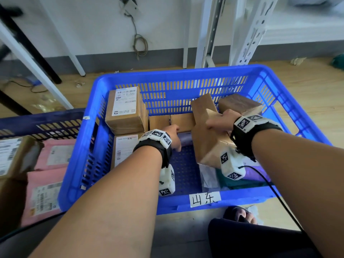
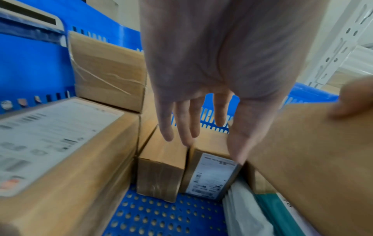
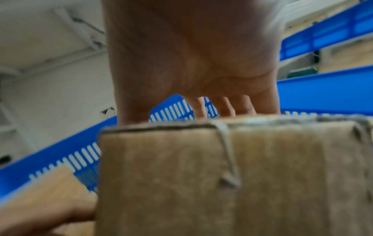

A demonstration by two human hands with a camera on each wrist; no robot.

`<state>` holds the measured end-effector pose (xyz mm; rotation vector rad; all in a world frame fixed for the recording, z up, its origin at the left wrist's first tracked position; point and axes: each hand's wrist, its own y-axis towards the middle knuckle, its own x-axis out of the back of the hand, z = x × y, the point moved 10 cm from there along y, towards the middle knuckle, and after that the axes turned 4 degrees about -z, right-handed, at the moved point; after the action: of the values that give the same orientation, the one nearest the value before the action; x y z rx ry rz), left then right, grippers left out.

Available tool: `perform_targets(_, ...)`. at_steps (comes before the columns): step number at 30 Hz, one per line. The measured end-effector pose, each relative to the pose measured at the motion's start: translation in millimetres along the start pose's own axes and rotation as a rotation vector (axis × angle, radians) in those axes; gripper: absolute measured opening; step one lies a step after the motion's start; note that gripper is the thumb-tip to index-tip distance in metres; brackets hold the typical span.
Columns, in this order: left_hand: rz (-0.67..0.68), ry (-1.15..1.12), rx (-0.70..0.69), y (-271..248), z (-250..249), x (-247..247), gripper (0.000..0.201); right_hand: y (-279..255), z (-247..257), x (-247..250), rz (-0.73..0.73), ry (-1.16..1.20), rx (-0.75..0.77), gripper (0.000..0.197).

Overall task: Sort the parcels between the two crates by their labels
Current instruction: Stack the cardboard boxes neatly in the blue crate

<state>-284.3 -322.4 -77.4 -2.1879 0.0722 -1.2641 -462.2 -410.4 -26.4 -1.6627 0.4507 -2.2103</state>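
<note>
A bright blue crate [image 1: 167, 73] with a handwritten paper label [image 1: 204, 199] holds several cardboard parcels. My right hand [image 1: 221, 120] grips a plain cardboard box [image 1: 204, 142], tilted and raised above the crate floor; in the right wrist view its fingers [image 3: 224, 105] reach over the far edge of the box [image 3: 222, 175]. My left hand [image 1: 174, 135] is open, its straight fingers [image 2: 181, 124] hovering over two small upright boxes, one plain [image 2: 161, 172] and one labelled [image 2: 212, 174]. The thumb lies near the labelled one.
Labelled boxes [image 1: 126, 108] [image 1: 122, 149] stack along the crate's left wall, with another box [image 1: 240, 104] at the back right. Soft mailer bags [image 1: 242, 179] lie at the front right. A darker crate [image 1: 37, 118] on the left holds pink parcels [image 1: 54, 155]. Shelving uprights [image 1: 247, 30] stand behind.
</note>
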Motion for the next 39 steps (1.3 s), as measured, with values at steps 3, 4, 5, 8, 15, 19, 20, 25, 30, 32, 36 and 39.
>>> perform_targets(3, 0.033, 0.007, -0.018, -10, 9, 3, 0.115, -3, 3, -3, 0.040, 0.290, -0.023, 0.040)
perform_targets(4, 0.046, 0.000, -0.026, -12, 11, 3, 0.119, -3, 5, -6, 0.059, 0.367, -0.033, 0.034)
perform_targets(5, 0.061, -0.015, -0.035, -14, 14, 3, 0.122, -6, 7, -9, 0.089, 0.421, -0.042, 0.031)
perform_targets(8, 0.070, -0.127, -0.107, -19, 16, 7, 0.126, -10, 18, -22, 0.169, 0.644, -0.066, 0.032)
perform_targets(15, -0.132, -0.293, -0.104, -25, 24, 40, 0.145, 19, 25, -48, 0.216, 0.870, -0.142, 0.039)
perform_targets(19, -0.133, -0.354, -0.112, -25, 26, 51, 0.127, 65, 12, -76, 0.276, 0.797, -0.154, 0.061)
perform_targets(20, -0.112, -0.377, -0.124, -26, 25, 52, 0.125, 92, 3, -87, 0.276, 0.803, -0.149, 0.066)
perform_targets(25, 0.012, -0.504, -0.047, -32, 32, 55, 0.107, 36, 18, -73, 0.323, 0.733, -0.124, 0.042)
perform_targets(30, -0.027, -0.631, 0.067, -36, 49, 52, 0.114, -6, 44, -63, 0.351, 0.778, -0.034, 0.025)
perform_targets(32, -0.049, -0.750, 0.086, -34, 54, 50, 0.108, -8, 48, -64, 0.358, 0.785, -0.017, 0.029)
perform_targets(36, -0.095, -0.851, 0.114, -28, 66, 52, 0.100, -17, 53, -65, 0.347, 0.785, -0.015, 0.033)
perform_targets(39, -0.174, -0.867, 0.153, -29, 80, 59, 0.102, -17, 54, -66, 0.374, 0.718, -0.030, 0.052)
